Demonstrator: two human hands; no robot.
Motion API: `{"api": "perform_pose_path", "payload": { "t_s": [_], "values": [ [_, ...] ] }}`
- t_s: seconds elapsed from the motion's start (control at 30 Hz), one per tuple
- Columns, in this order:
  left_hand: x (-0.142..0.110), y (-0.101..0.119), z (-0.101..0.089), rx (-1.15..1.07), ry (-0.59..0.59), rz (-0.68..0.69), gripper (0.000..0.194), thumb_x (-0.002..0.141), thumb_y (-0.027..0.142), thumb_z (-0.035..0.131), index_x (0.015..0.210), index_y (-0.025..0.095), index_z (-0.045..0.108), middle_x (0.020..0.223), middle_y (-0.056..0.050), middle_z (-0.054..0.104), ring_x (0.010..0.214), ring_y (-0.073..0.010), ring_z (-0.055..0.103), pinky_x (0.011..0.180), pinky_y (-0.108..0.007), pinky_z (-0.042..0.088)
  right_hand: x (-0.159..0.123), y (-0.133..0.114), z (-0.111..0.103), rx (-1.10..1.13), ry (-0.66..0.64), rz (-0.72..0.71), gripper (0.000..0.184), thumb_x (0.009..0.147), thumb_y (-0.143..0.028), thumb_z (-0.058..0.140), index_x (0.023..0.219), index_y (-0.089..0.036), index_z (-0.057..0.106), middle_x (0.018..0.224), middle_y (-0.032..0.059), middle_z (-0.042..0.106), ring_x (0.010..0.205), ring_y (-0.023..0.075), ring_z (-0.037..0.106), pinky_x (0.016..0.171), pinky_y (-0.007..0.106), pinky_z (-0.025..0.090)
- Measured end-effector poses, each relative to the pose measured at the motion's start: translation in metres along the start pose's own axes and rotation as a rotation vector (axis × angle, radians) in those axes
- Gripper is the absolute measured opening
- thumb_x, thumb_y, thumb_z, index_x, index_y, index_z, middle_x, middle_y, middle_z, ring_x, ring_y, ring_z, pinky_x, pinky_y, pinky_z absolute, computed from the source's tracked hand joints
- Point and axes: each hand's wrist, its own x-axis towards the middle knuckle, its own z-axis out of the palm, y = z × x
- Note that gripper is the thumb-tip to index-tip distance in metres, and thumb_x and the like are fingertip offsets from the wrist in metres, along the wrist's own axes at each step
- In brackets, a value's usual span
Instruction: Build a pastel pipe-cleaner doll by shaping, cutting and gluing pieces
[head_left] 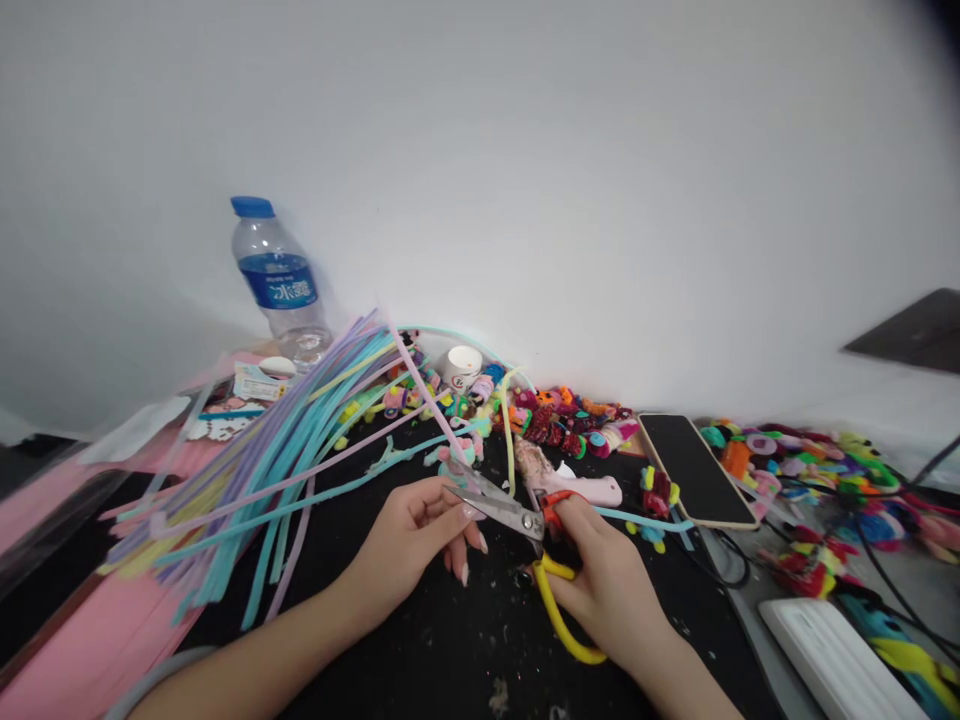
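My right hand [607,585] is closed round the yellow handles of a pair of scissors [501,506], whose steel blades point left. My left hand [409,545] pinches a pink pipe cleaner [420,385] at the blade tips, with its free end slanting up to the left. A small fuzzy pastel piece [457,455] sits just above the blades. Both hands rest over a black table mat [450,640] dotted with fluff.
A large fan of pastel pipe cleaners [255,470] lies left. A water bottle [279,280] and white cup [461,365] stand by the wall. A pink glue gun [577,487], phone [694,470], cables and heaps of colourful fuzzy pieces [810,470] lie right, and pink paper [90,640] lies front left.
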Motion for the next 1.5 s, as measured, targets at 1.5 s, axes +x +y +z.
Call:
{"api": "perform_pose_path", "payload": {
  "t_s": [1.5],
  "values": [
    [-0.004,0.002,0.005,0.074,-0.099,-0.030,0.017,0.081,0.028,0.054,0.071,0.014,0.052,0.057,0.001,0.061,0.040,-0.0084,0.054,0.042,-0.018,0.040,0.004,0.046,-0.013,-0.193,0.515,0.265,0.020,0.069,-0.039,0.058,0.070,-0.020,0.050,0.057,-0.0010,0.050,0.050,0.0157,0.048,0.047,0.024,0.034]
  ]
}}
